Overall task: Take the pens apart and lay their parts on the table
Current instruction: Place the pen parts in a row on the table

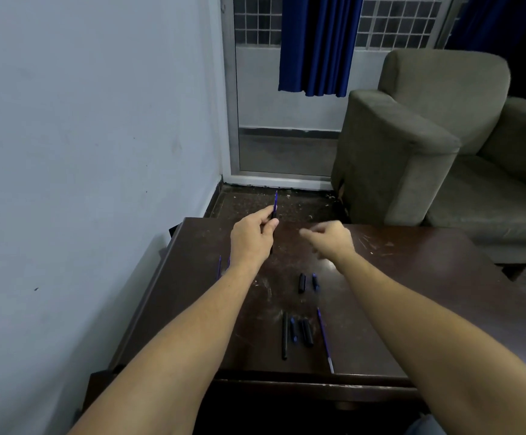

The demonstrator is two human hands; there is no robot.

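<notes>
Left hand (pixel 252 240) is pinching slim black pen (pixel 274 216), blue refill (pixel 276 199) poking up, over the dark wooden table's (pixel 412 293) far edge; right hand (pixel 329 238) is showing blurred, grip unreadable. Should be pulling refill straight out, not bending it

Pale wall (pixel 82 136), olive armchair (pixel 412 146), blue curtain (pixel 318 45)

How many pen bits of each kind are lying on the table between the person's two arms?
Long black barrel: 1
Short black pieces: 2
Short blue pieces: 2
Thin blue refill: 1
Total: 6
Not counted: the pen that the left hand holds above the table.
</notes>
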